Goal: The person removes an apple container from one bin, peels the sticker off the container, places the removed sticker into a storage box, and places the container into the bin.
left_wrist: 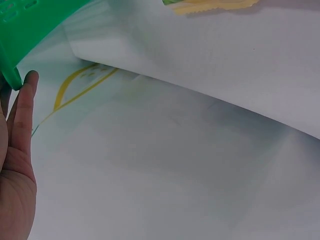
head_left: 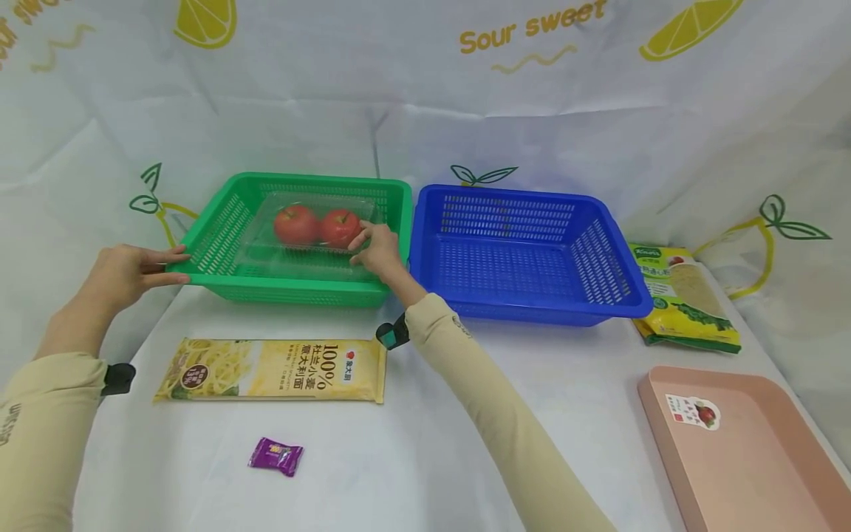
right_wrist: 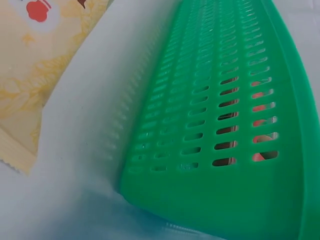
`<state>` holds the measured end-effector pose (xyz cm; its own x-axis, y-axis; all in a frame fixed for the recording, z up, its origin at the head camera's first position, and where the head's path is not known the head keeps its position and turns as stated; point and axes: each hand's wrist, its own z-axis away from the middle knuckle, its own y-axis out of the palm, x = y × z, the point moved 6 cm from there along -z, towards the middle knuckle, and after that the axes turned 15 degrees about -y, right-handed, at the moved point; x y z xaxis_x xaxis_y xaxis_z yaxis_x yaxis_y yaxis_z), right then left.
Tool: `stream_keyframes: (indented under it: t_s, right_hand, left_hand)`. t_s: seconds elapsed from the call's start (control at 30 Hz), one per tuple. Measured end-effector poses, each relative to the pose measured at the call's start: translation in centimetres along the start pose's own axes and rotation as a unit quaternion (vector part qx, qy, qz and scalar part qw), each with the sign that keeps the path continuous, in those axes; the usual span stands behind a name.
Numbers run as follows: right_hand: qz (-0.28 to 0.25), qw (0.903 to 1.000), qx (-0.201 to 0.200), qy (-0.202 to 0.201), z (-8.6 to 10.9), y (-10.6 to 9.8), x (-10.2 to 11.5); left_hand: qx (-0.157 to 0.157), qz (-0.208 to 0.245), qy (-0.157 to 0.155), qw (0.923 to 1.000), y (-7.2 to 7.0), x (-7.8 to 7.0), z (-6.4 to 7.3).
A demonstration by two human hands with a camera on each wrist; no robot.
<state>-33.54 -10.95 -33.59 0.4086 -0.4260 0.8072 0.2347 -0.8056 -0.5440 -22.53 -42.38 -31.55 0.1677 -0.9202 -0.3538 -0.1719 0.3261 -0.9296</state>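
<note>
A green basket (head_left: 299, 290) stands at the back left. Inside it lies a clear plastic box (head_left: 259, 253) with two red apples (head_left: 297, 224). My left hand (head_left: 126, 277) pinches the basket's left front corner, thumb below and fingers along the rim; in the left wrist view, the left hand (left_wrist: 20, 145) shows beside the green rim. Reaching over the front rim, my right hand (head_left: 380, 253) grips the right end of the plastic box, fingertips close by the right apple. In the right wrist view the basket's slotted wall (right_wrist: 210, 110) hides most of that hand.
A blue basket (head_left: 532, 304) stands right beside the green one. In front lie a yellow spaghetti pack (head_left: 272, 369) and a small purple wrapped candy (head_left: 276, 456). At the right are a yellow-green Knorr packet (head_left: 685, 295) and a pink tray (head_left: 738, 451).
</note>
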Motion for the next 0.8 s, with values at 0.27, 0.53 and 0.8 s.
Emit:
stream_keyframes:
  t_s: [0.27, 0.53, 0.8]
  right_hand:
    - [0.022, 0.9997, -0.003, -0.007, -0.36, 0.03, -0.07]
    - [0.031, 0.9993, -0.02, -0.001, -0.14, 0.16, -0.03]
    - [0.029, 0.9996, 0.003, -0.002, -0.05, 0.2, 0.04]
  left_hand:
    - [-0.004, 0.004, 0.003, 1.0, -0.08, -0.17, 0.11]
    - [-0.001, -0.004, 0.006, 1.0, -0.1, 0.03, 0.19]
    - [-0.008, -0.008, 0.016, 0.9998, -0.15, -0.2, 0.2]
